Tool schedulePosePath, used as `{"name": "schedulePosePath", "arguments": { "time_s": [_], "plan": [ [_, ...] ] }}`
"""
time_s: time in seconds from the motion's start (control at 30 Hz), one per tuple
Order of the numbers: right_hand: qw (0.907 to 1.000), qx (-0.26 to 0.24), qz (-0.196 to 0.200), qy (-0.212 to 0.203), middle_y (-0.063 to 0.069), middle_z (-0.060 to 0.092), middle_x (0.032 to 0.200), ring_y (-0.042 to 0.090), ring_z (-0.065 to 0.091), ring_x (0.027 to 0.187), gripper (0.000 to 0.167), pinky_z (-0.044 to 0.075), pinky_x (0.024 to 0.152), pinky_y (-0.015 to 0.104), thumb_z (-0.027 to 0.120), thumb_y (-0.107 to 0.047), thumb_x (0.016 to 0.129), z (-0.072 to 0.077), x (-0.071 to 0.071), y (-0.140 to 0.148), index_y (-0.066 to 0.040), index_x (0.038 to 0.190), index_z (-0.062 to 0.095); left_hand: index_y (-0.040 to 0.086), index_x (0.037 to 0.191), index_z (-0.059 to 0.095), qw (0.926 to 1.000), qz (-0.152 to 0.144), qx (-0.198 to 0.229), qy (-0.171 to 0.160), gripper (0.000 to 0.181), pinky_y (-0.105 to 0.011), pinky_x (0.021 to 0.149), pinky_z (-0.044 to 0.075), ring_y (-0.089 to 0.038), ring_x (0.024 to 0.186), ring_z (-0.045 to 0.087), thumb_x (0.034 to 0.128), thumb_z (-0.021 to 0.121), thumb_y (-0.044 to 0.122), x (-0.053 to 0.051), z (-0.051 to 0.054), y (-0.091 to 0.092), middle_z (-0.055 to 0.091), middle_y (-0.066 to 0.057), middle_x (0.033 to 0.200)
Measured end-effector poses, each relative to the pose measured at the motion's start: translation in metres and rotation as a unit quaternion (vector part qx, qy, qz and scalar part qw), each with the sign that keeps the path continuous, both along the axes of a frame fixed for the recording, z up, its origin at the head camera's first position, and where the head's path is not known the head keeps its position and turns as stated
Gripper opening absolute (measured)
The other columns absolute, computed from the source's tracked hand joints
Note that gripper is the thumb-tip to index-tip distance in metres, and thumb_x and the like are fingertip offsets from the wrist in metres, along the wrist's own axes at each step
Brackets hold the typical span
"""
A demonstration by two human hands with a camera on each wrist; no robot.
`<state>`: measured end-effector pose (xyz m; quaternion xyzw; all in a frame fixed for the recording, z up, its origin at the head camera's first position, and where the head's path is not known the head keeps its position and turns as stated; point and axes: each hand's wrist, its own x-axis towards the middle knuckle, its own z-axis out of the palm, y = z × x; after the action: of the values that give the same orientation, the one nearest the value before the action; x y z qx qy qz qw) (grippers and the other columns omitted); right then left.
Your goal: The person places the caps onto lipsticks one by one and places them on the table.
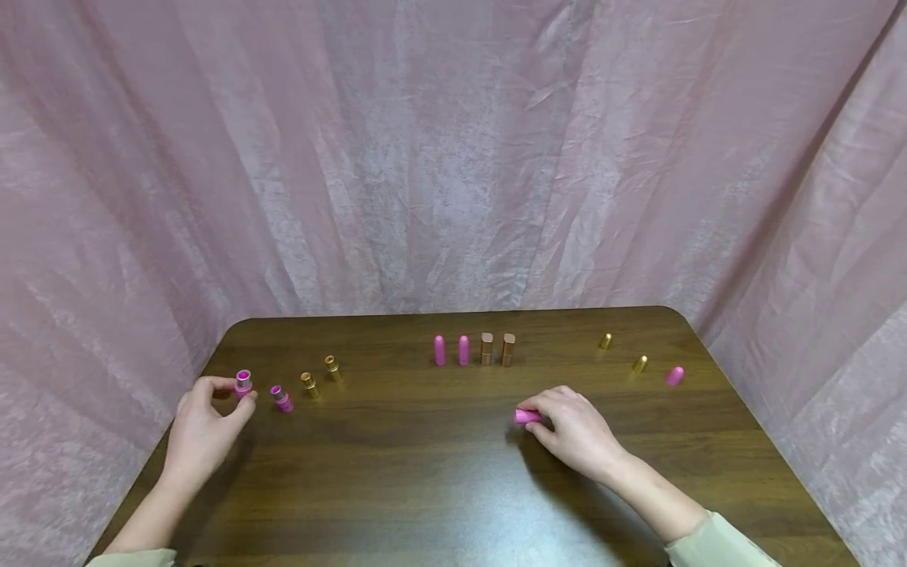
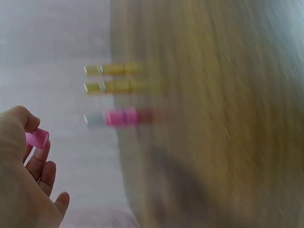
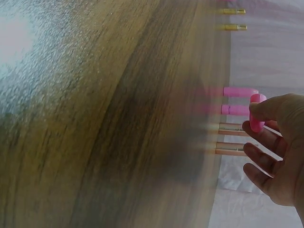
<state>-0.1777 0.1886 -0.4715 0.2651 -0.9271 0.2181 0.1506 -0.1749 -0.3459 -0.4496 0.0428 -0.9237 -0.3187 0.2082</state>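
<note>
At the table's left side, my left hand [image 1: 201,429] pinches an uncapped pink lipstick tube [image 1: 243,385] between thumb and fingers; its silver collar points up. The left wrist view shows the tube's pink end [image 2: 39,138] in that grip. Beside it stands a second uncapped pink tube [image 1: 282,399], then two gold ones, a nearer [image 1: 309,385] and a farther [image 1: 334,368]. Right of centre, my right hand [image 1: 577,431] holds a pink lipstick cap [image 1: 526,416] lying sideways, just above or at the tabletop; I cannot tell which. The same cap [image 3: 257,118] shows between thumb and fingertips.
Two capped pink lipsticks [image 1: 440,351] and two copper-coloured ones [image 1: 486,349] stand in a row at the back middle. Two gold caps [image 1: 641,364] and one pink cap [image 1: 675,376] stand at the right. Pink curtains [image 1: 453,157] hang behind the wooden table [image 1: 397,480].
</note>
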Motion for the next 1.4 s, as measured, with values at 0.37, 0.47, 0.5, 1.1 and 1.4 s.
{"name": "schedulePosePath", "arguments": {
  "time_s": [0.37, 0.47, 0.5, 1.1, 1.4],
  "plan": [
    [0.9999, -0.004, -0.014, 0.000, -0.010, 0.074, 0.102, 0.015, 0.065, 0.100, 0.026, 0.052, 0.090, 0.040, 0.086, -0.013, 0.082, 0.000, 0.001, 0.011, -0.019, 0.106, 0.078, 0.016, 0.113, 0.072, 0.9853, -0.139, -0.071, 0.069, 0.026, -0.031, 0.070, 0.038, -0.017, 0.096, 0.049, 0.0883, 0.081, 0.017, -0.004, 0.014, 0.068, 0.068, 0.003, 0.102],
    [0.9998, -0.005, -0.019, -0.002, -0.009, 0.074, 0.104, 0.015, 0.065, 0.101, 0.027, 0.052, 0.091, 0.040, 0.086, -0.013, 0.082, 0.000, 0.002, 0.013, -0.018, 0.108, 0.078, 0.017, 0.114, 0.071, 0.9806, -0.161, -0.076, 0.081, 0.031, -0.030, 0.073, 0.040, -0.016, 0.095, 0.050, 0.0862, 0.083, 0.015, -0.005, 0.013, 0.081, 0.069, 0.006, 0.104],
    [0.9998, -0.008, -0.020, -0.004, -0.009, 0.075, 0.104, 0.016, 0.065, 0.101, 0.027, 0.052, 0.091, 0.041, 0.086, -0.013, 0.083, 0.000, 0.002, 0.014, -0.017, 0.108, 0.078, 0.017, 0.114, 0.071, 0.9796, -0.167, -0.075, 0.082, 0.031, -0.031, 0.075, 0.040, -0.016, 0.097, 0.051, 0.0856, 0.084, 0.014, -0.005, 0.012, 0.085, 0.068, 0.007, 0.103],
    [0.9984, -0.048, -0.025, 0.017, -0.010, 0.069, 0.102, 0.015, 0.060, 0.100, 0.028, 0.050, 0.087, 0.038, 0.086, -0.007, 0.079, 0.005, 0.002, 0.013, -0.019, 0.103, 0.077, 0.029, 0.100, 0.070, 0.9550, -0.276, -0.090, 0.063, 0.022, -0.041, 0.096, 0.043, -0.012, 0.104, 0.058, 0.0845, 0.085, 0.025, -0.010, 0.005, 0.158, 0.065, 0.019, 0.102],
    [0.9985, -0.050, 0.008, 0.019, -0.013, 0.070, 0.100, 0.012, 0.059, 0.101, 0.027, 0.050, 0.088, 0.036, 0.085, -0.010, 0.081, 0.010, 0.002, -0.005, -0.020, 0.105, 0.078, 0.027, 0.097, 0.071, 0.9415, -0.315, -0.099, 0.067, 0.022, -0.039, 0.096, 0.045, -0.012, 0.101, 0.059, 0.0826, 0.086, 0.021, -0.013, -0.003, 0.198, 0.066, 0.017, 0.098]
  ]
}}
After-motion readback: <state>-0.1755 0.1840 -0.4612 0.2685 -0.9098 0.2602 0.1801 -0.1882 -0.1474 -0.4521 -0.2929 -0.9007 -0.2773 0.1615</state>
